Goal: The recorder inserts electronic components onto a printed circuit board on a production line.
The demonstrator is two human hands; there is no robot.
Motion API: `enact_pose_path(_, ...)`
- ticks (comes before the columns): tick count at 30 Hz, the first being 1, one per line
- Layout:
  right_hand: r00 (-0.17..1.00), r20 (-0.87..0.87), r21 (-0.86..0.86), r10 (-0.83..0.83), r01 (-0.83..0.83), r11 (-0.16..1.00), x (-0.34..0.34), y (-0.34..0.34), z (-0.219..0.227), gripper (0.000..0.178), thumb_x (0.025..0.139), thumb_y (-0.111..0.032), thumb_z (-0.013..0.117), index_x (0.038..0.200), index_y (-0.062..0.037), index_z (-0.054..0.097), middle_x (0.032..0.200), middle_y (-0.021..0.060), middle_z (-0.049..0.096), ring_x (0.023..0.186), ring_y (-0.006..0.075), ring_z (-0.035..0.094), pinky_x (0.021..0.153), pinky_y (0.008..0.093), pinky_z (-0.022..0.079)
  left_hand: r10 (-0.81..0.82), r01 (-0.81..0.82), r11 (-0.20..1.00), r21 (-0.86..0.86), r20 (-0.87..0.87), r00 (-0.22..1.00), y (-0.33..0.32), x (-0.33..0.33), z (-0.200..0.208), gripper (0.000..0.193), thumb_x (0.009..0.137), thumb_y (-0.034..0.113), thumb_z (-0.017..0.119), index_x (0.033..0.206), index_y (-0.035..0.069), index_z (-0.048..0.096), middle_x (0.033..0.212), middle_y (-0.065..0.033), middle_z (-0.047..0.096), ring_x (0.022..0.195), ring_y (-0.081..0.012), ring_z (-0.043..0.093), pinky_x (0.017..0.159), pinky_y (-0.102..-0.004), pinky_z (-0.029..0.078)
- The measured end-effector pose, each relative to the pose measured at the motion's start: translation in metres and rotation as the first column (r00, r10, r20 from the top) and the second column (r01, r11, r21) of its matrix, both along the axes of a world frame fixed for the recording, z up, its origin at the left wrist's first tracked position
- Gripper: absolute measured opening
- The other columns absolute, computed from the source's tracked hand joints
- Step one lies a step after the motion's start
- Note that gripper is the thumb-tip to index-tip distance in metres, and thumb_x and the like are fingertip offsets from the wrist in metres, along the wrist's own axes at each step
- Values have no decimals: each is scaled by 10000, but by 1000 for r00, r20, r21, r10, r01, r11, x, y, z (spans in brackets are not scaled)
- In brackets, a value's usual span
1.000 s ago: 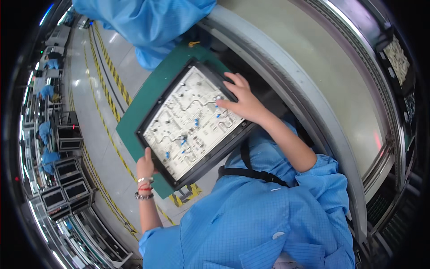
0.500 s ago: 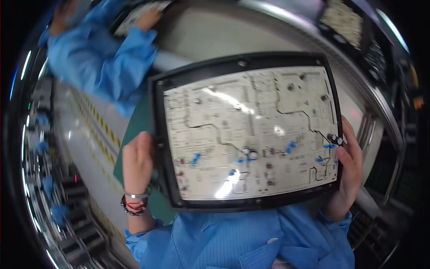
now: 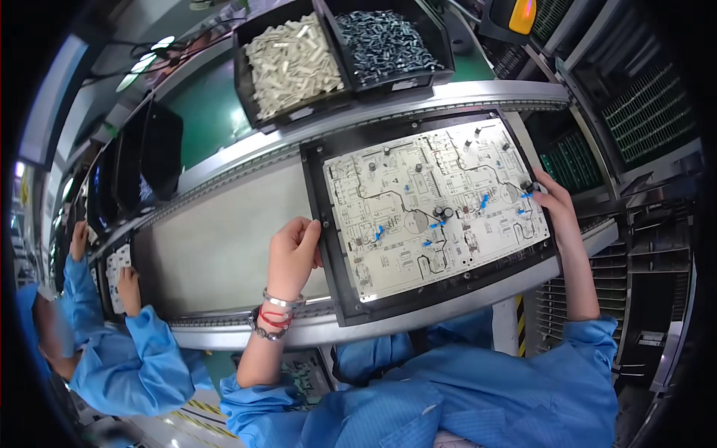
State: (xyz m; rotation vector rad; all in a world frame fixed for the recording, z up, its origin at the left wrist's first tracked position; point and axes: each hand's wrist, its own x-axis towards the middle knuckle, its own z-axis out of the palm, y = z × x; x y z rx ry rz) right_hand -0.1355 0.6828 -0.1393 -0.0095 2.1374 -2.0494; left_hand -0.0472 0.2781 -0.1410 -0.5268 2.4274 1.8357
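Observation:
A cream printed circuit board (image 3: 403, 257) sits in a black carrier frame (image 3: 341, 280), slightly tilted in the view. Small black capacitors and blue parts stand on it. The carrier lies across the conveyor rails; whether it rests on them or hangs just above, I cannot tell. My left hand (image 3: 293, 257) is closed at the carrier's left edge, thumb on top, most fingertips hidden. Around the opposite edge wraps my right hand (image 3: 554, 205), its thumb near the black capacitors.
Beyond the conveyor (image 3: 231, 246) stand a black bin of white parts (image 3: 293, 63) and a black bin of dark metallic parts (image 3: 385, 45). A co-worker (image 3: 138, 358) handles another board (image 3: 118, 272) at left. Slotted racks (image 3: 579, 291) stand at right.
My view has swung round to the conveyor and bins. The carrier, held near my body before, is now over the conveyor with both hands still at its sides.

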Motion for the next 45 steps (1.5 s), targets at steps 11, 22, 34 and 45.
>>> enact_pose_path(11,999,-39,138,20,-15,990,-17,-22,17,494,735,-36,505,1217,71,496,1339,156,419,1243,229,398,1035,307,274,77,-78,997,30,30,997,-21,-7,16,203,920,159,489,773,24,525,589,39,469,466,-42,430,419,-193,341)
enact_pose_path(22,998,-2,132,63,-62,989,-21,-25,17,511,750,-26,511,1254,43,471,1358,131,393,1168,179,457,926,265,378,71,-70,997,39,-41,997,-22,0,1,215,931,194,493,846,2,539,622,28,470,519,-42,423,456,-198,350)
enact_pose_path(34,998,39,119,39,-44,992,-24,-28,16,493,801,-41,538,1280,27,441,1288,125,466,1138,186,485,955,270,362,-77,41,970,-241,-142,987,-22,-7,3,201,918,196,498,898,-3,525,600,-12,466,524,-76,431,489,-240,364)
enact_pose_path(45,804,-449,779,390,138,612,-15,-40,26,302,746,-6,630,1046,-35,625,1138,96,534,1073,208,507,927,292,377,-97,54,923,-380,-93,991,-20,-6,11,255,924,236,468,884,-12,512,618,-173,502,559,-313,494,549,-344,405)
